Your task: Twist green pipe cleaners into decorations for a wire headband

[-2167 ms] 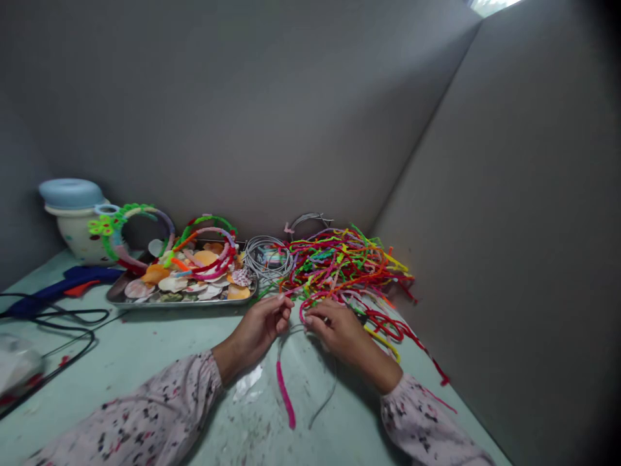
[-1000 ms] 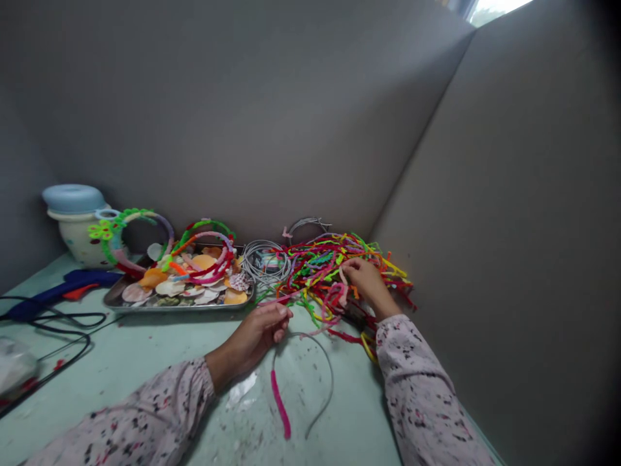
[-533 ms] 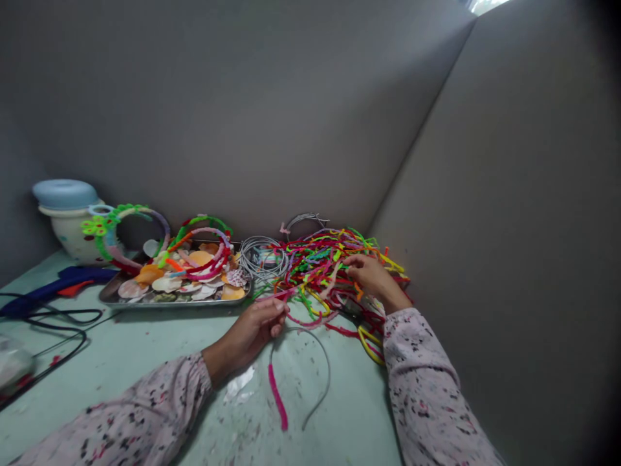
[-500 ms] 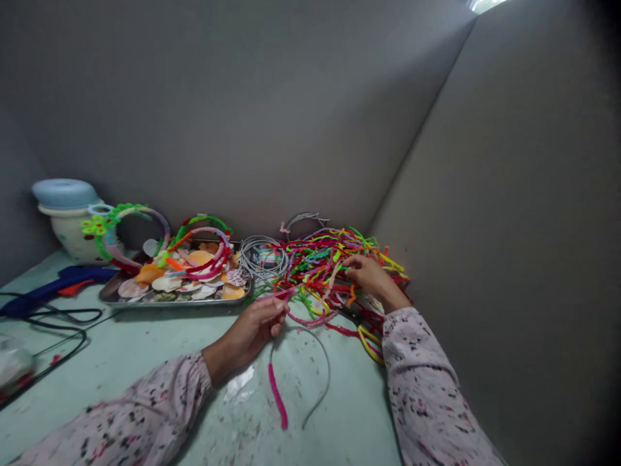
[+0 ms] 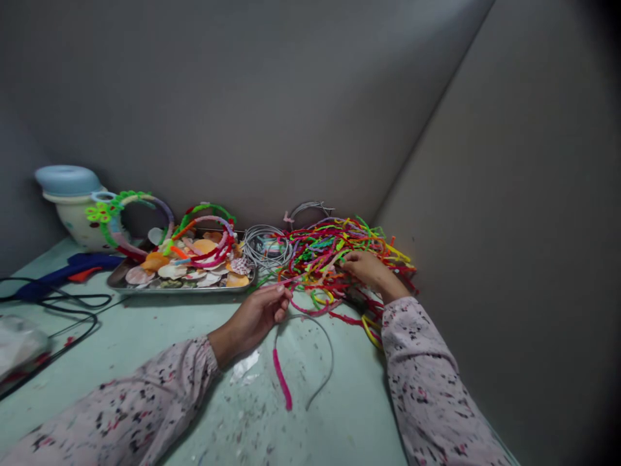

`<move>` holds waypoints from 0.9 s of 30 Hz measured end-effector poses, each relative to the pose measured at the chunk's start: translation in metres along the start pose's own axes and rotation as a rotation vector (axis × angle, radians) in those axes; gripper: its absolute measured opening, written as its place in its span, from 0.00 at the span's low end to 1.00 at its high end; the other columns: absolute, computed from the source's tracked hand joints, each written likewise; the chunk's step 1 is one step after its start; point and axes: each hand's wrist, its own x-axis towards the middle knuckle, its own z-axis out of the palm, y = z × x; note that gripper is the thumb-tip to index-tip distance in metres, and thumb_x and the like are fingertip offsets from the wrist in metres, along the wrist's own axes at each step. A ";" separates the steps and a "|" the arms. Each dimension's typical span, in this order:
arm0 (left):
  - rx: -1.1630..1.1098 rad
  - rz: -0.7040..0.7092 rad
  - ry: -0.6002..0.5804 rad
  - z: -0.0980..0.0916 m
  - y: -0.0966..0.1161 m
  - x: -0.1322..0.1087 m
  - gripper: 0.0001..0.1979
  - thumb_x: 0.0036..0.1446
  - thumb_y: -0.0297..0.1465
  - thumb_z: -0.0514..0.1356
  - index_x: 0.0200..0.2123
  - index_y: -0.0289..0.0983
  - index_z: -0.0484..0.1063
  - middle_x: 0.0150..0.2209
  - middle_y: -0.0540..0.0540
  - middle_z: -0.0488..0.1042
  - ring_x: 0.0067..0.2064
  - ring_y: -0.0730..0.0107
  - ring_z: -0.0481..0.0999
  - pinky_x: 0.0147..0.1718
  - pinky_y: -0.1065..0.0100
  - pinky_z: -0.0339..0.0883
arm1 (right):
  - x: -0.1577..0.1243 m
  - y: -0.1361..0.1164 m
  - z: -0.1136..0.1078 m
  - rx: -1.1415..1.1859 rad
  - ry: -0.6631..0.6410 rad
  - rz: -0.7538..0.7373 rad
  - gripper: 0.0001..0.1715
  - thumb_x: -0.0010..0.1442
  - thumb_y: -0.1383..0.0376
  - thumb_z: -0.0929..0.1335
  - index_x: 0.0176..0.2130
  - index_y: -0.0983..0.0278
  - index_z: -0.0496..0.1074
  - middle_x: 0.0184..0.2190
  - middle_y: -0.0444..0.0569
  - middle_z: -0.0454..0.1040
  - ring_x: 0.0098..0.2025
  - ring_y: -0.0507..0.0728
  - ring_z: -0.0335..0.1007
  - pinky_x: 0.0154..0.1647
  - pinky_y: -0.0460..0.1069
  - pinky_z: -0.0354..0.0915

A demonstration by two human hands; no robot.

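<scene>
My left forearm lies across the table [image 5: 145, 336], my left hand [image 5: 257, 314] pinching the top of the flat-lying headband [image 5: 282, 378] (pink-wrapped on one side). Farther off, my right hand [image 5: 365, 268] reaches, fingers curled, into the pipe cleaner pile [image 5: 334, 243]; whether it grips, I cannot tell.

Shell tray [image 5: 145, 288], blue glue gun [image 5: 72, 266], lidded pot [image 5: 74, 223]

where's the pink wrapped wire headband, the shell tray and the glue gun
grey wire headband partly wrapped in pink [image 5: 281, 378], head view, pink-wrapped end
flat metal tray of seashells [image 5: 184, 290], head view, front rim
blue glue gun [image 5: 92, 261], head view, body
</scene>
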 end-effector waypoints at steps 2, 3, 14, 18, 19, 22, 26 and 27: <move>0.000 -0.004 0.003 0.000 0.000 0.000 0.06 0.57 0.28 0.60 0.31 0.29 0.74 0.26 0.48 0.68 0.23 0.81 0.65 0.21 0.79 0.60 | -0.001 -0.001 0.001 -0.014 -0.038 -0.003 0.03 0.49 0.66 0.66 0.25 0.63 0.69 0.17 0.39 0.66 0.20 0.49 0.58 0.23 0.45 0.52; 0.001 -0.006 0.005 0.000 0.000 0.000 0.06 0.57 0.27 0.60 0.31 0.29 0.74 0.26 0.47 0.68 0.23 0.80 0.65 0.21 0.79 0.61 | -0.001 -0.001 0.001 -0.039 -0.053 -0.004 0.01 0.48 0.67 0.67 0.26 0.63 0.69 0.16 0.38 0.66 0.20 0.49 0.58 0.22 0.45 0.52; 0.034 0.015 -0.020 -0.003 -0.002 0.001 0.04 0.54 0.26 0.63 0.31 0.30 0.73 0.28 0.48 0.65 0.25 0.81 0.64 0.20 0.80 0.59 | 0.005 0.013 -0.001 -0.284 -0.018 0.036 0.05 0.45 0.73 0.69 0.24 0.64 0.73 0.19 0.42 0.71 0.23 0.50 0.61 0.25 0.45 0.52; 0.049 0.021 -0.013 -0.003 -0.003 0.001 0.04 0.53 0.26 0.63 0.31 0.30 0.73 0.29 0.49 0.65 0.25 0.81 0.64 0.20 0.79 0.59 | 0.006 0.013 -0.007 -0.287 0.053 0.065 0.05 0.51 0.66 0.70 0.30 0.65 0.76 0.24 0.45 0.75 0.25 0.51 0.67 0.26 0.45 0.55; 0.055 0.018 -0.014 -0.003 -0.003 0.001 0.04 0.54 0.26 0.63 0.31 0.30 0.73 0.29 0.49 0.65 0.25 0.81 0.64 0.20 0.79 0.58 | 0.006 0.014 -0.010 -0.294 0.091 0.077 0.06 0.53 0.65 0.69 0.31 0.65 0.77 0.25 0.46 0.76 0.26 0.51 0.68 0.27 0.45 0.55; 0.070 0.016 -0.025 -0.003 -0.003 0.002 0.04 0.54 0.27 0.63 0.31 0.30 0.72 0.28 0.49 0.64 0.24 0.82 0.63 0.20 0.79 0.58 | 0.007 0.019 -0.019 -0.327 0.236 0.124 0.10 0.56 0.64 0.66 0.34 0.65 0.77 0.30 0.50 0.78 0.31 0.54 0.71 0.31 0.46 0.58; 0.074 0.015 -0.025 -0.003 -0.003 0.002 0.04 0.54 0.26 0.62 0.31 0.30 0.72 0.27 0.49 0.64 0.24 0.82 0.63 0.20 0.79 0.57 | 0.006 0.027 -0.028 -0.331 0.432 0.181 0.13 0.58 0.64 0.65 0.39 0.64 0.77 0.36 0.54 0.79 0.38 0.59 0.73 0.36 0.48 0.60; 0.074 0.011 -0.027 -0.003 -0.002 0.002 0.04 0.54 0.26 0.62 0.32 0.30 0.73 0.27 0.49 0.65 0.24 0.82 0.63 0.20 0.79 0.57 | 0.006 0.028 -0.028 -0.317 0.467 0.180 0.13 0.58 0.64 0.65 0.40 0.63 0.76 0.37 0.54 0.79 0.39 0.59 0.73 0.37 0.48 0.61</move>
